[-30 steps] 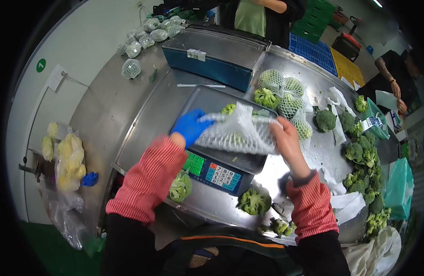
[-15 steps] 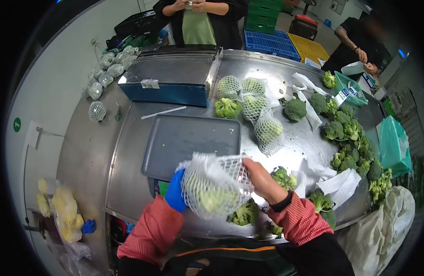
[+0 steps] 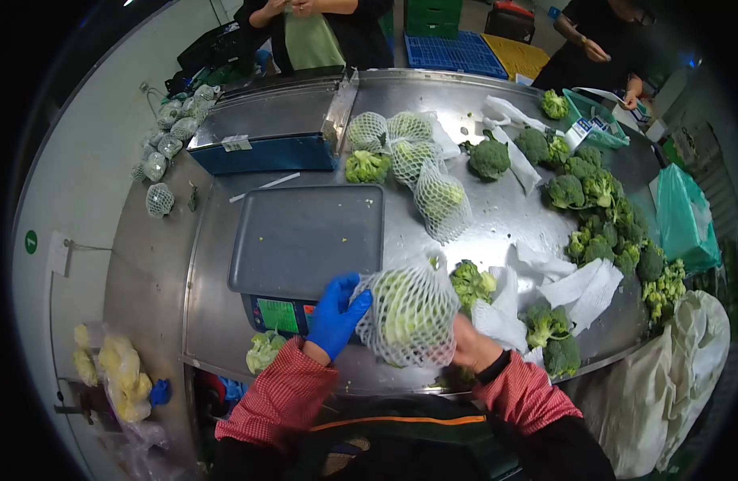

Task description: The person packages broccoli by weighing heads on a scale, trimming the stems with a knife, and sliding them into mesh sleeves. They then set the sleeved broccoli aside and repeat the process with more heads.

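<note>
A broccoli head in a white foam net [image 3: 409,309] is between my two hands above the front of the steel table. My blue-gloved left hand [image 3: 337,314] pinches the net's left edge between thumb and fingers. At the lower right, my bare right hand [image 3: 473,343] grips the netted broccoli, its fingertips partly hidden behind the mesh. A scale with a grey tray [image 3: 305,240] and a lit green display [image 3: 277,315] stands just beyond my left hand. Close to the right hand lies a loose broccoli head [image 3: 471,284]. A leafy green piece [image 3: 265,349] lies left of my glove.
More netted broccoli [image 3: 441,200] lies right of the scale. Loose broccoli heads [image 3: 597,184] are heaped at the right, near white nets [image 3: 581,298] and a green basket [image 3: 597,120]. Wrapped heads [image 3: 169,146] sit far left beside a wrapping machine [image 3: 261,148]. Two people stand across the table.
The netted broccoli has turned and the mesh now stretches around it. My right hand has moved lower and toward me. My view has shifted, showing the scale display and leafy piece.
</note>
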`<action>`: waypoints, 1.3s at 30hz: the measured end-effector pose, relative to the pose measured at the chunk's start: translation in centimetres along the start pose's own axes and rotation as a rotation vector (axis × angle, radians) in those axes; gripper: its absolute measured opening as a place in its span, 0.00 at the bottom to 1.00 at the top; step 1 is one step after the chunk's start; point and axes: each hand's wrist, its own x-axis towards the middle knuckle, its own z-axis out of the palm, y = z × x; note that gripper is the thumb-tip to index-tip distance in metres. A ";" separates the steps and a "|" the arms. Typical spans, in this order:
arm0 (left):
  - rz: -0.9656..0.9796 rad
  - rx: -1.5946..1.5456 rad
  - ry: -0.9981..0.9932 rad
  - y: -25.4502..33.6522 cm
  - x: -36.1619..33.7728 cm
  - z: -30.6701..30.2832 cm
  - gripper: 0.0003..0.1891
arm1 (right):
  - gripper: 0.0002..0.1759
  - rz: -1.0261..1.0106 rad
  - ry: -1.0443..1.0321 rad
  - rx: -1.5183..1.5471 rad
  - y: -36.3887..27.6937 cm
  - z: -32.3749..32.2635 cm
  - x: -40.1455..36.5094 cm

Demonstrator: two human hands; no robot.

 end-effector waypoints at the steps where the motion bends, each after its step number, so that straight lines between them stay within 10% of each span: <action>1: 0.230 0.160 0.053 0.8 0.4 0.5 0.31 | 0.23 -0.019 -0.017 0.005 -1.0 0.3 0.0; 5: 0.412 -0.346 -0.312 4.0 1.7 3.6 0.50 | 0.24 -0.158 -0.014 -0.034 -4.2 1.7 -0.3; 9: 0.499 -0.222 -0.219 4.0 2.2 6.5 0.47 | 0.26 -0.403 0.134 -0.265 -5.4 3.3 -1.3; 13: -0.179 -0.933 -0.184 2.4 3.9 6.5 0.35 | 0.23 -0.452 0.155 -0.636 -5.8 3.4 -3.1; 16: -0.106 -1.457 -0.534 1.4 5.3 7.3 0.32 | 0.17 -0.447 0.064 -0.637 -6.0 4.5 -4.6; 17: -0.102 -1.011 -0.255 1.2 5.2 7.6 0.31 | 0.17 -0.444 0.055 -0.681 -6.2 4.6 -5.0; 25: -0.321 -0.979 -0.165 3.1 10.0 8.1 0.28 | 0.17 -0.324 0.060 -0.760 -7.4 1.2 -6.8; 32: 0.319 -0.218 -0.010 7.3 26.5 7.5 0.35 | 0.13 -0.340 0.247 -0.794 -8.0 -3.8 -7.8; 39: 0.429 0.903 0.444 0.1 43.4 7.0 0.49 | 0.13 -0.503 0.453 -1.130 -11.2 -7.2 -8.4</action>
